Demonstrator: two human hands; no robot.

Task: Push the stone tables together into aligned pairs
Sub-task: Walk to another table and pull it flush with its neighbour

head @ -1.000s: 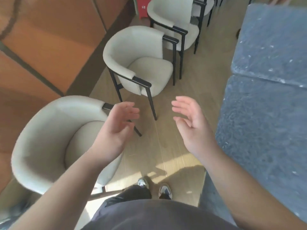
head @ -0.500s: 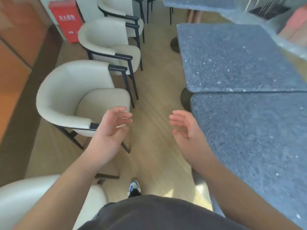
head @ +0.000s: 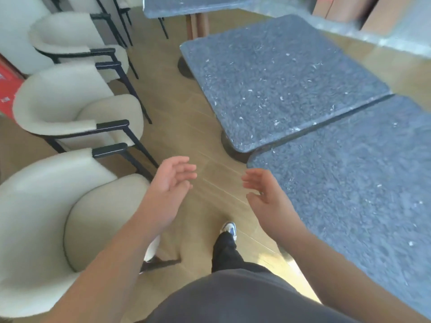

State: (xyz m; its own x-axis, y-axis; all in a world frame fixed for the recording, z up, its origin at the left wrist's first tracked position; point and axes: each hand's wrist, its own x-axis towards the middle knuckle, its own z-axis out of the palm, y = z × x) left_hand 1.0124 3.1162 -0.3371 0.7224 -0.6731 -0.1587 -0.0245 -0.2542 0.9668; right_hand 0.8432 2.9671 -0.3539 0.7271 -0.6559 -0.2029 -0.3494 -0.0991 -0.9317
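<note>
So on the right you've got two stone desks butted edge to edge, the near desk closest and the far desk right behind it, seam running diagonal. A third desk sits further back at the top. Down the left side there's a row of armchairs: nearest armchair, middle armchair behind it, far armchair beyond that. A floor aisle runs between chairs and desks, with the left hand and right hand hovering over it, apart from each other.
</note>
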